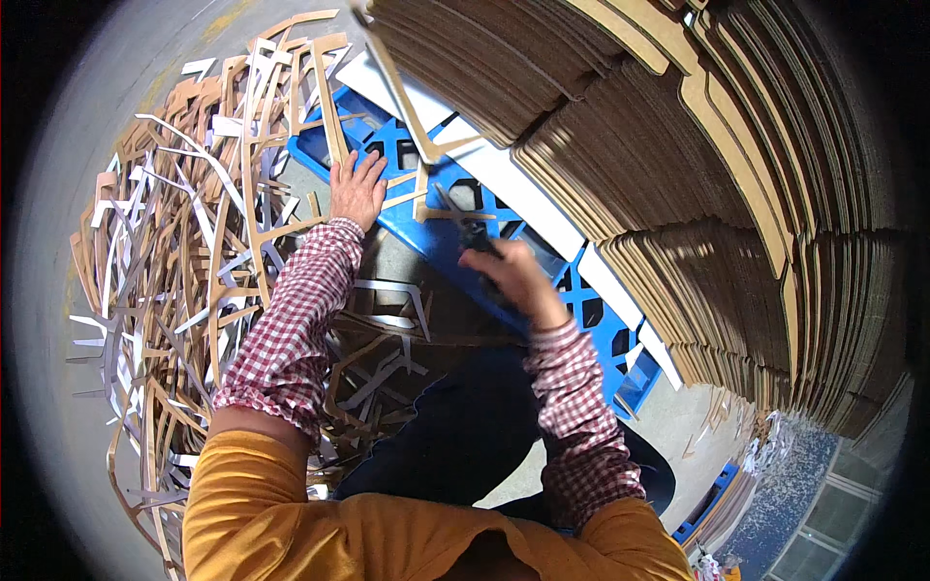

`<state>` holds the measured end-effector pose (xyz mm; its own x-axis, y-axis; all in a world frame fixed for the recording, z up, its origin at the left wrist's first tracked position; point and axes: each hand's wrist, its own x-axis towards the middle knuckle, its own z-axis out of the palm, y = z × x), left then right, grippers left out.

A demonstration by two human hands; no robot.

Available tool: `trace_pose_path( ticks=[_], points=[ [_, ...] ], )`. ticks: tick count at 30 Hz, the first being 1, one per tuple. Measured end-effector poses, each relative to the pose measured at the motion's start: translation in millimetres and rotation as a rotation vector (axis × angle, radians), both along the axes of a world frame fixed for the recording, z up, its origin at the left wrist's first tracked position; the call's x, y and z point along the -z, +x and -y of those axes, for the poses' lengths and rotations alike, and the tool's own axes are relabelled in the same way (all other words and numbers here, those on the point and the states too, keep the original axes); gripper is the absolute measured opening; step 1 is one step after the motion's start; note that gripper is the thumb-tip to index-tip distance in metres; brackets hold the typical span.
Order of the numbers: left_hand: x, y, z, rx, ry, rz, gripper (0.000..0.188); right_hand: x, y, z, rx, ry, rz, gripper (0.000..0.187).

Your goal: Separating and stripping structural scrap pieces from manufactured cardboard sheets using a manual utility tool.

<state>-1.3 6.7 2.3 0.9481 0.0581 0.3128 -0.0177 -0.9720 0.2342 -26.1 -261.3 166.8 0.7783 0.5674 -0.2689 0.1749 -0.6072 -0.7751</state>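
Note:
My left hand (pixel 356 197) lies with its fingers stretched out at the near left edge of a blue plastic pallet (pixel 417 232). Beneath its fingertips is the lower end of a brown cardboard offcut (pixel 327 102). My right hand (pixel 523 281) is closed around a dark hand tool (pixel 475 234) with a slim tip pointing up and left. Motion blur hides whether it is scissors or another cutter. Just beyond that tip, thin angled cardboard strips (pixel 422 194) lie across the pallet, and a larger bent strip (pixel 397 87) reaches up along the stacked cardboard.
Tall stacks of die-cut brown cardboard (pixel 630 145) stand on the pallet at the right, over white sheets (pixel 528 194). A tangled heap of cardboard offcuts (pixel 174 261) covers the floor at left. More scraps (pixel 387 373) lie beside my legs. Another blue pallet (pixel 707 499) shows at lower right.

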Motion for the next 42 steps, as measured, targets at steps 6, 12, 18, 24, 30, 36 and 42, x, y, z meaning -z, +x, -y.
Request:
trace_pose_path(
  ticks=[6, 12, 18, 24, 30, 36, 42],
  points=[
    [2, 0, 0, -0.007, -0.020, 0.022, 0.039, -35, 56, 45, 0.630, 0.354, -0.224, 0.031],
    [3, 2, 5, 0.001, -0.012, 0.058, 0.039, -46, 75, 7, 0.732, 0.535, -0.140, 0.028],
    [2, -2, -3, 0.007, -0.048, 0.079, 0.037, -30, -12, -9, 0.213, 0.217, -0.296, 0.031],
    [4, 0, -3, 0.000, 0.003, 0.064, 0.036, -87, 51, 30, 0.585, 0.413, -0.035, 0.033],
    [4, 1, 1, -0.011, -0.035, 0.037, 0.039, -88, 102, 24, 0.648, 0.668, -0.180, 0.032],
    [6, -3, -4, -0.007, -0.012, 0.048, 0.037, -65, 11, -25, 0.342, 0.386, -0.149, 0.030],
    [3, 1, 2, -0.017, -0.016, 0.043, 0.037, -70, 24, 18, 0.437, 0.292, -0.225, 0.031]
  ],
)
